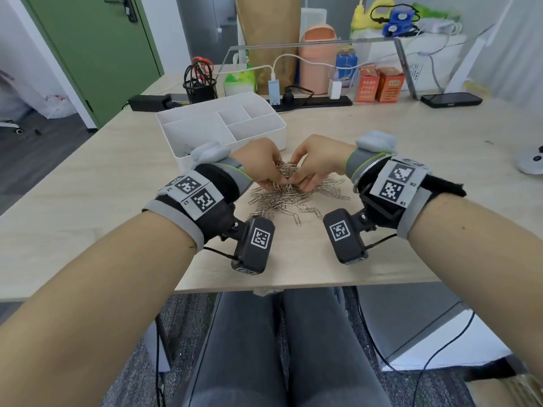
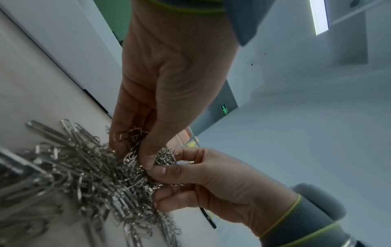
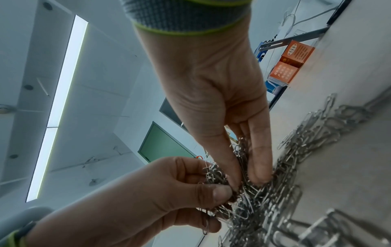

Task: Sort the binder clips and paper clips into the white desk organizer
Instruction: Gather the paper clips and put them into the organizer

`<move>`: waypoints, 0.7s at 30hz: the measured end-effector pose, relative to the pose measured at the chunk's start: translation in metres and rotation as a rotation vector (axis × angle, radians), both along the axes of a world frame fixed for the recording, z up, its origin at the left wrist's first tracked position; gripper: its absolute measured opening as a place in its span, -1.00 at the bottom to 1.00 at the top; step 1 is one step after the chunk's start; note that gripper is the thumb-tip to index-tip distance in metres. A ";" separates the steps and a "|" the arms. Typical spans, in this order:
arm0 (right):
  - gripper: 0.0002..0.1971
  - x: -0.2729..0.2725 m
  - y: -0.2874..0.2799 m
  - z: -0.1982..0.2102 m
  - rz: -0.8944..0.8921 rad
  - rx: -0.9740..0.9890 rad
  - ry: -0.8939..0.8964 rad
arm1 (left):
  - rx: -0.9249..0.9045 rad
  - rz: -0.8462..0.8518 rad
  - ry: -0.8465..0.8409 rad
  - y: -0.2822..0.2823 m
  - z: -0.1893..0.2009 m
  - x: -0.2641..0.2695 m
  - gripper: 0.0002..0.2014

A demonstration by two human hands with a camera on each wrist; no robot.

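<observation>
Both hands, left hand [image 1: 260, 161] and right hand [image 1: 318, 160], pinch a tangled bunch from the paper clips [image 1: 289, 198] just before the organizer [image 1: 182, 124], gathering a bigger load.

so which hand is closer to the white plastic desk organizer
Left. The left hand grips silver paper clips just in front of the organizer; the right hand grips them farther right.
</observation>
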State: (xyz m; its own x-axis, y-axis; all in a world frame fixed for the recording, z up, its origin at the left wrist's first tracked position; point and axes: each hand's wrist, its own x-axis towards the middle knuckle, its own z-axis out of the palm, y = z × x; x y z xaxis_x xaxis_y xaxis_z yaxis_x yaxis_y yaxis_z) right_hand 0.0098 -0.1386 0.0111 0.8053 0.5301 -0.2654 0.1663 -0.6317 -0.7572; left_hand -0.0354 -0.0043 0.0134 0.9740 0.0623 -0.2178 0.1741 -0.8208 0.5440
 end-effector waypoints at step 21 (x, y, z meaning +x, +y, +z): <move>-0.68 0.020 0.004 0.012 0.017 0.055 -0.008 | -0.109 0.011 -0.062 0.014 0.001 0.012 -0.63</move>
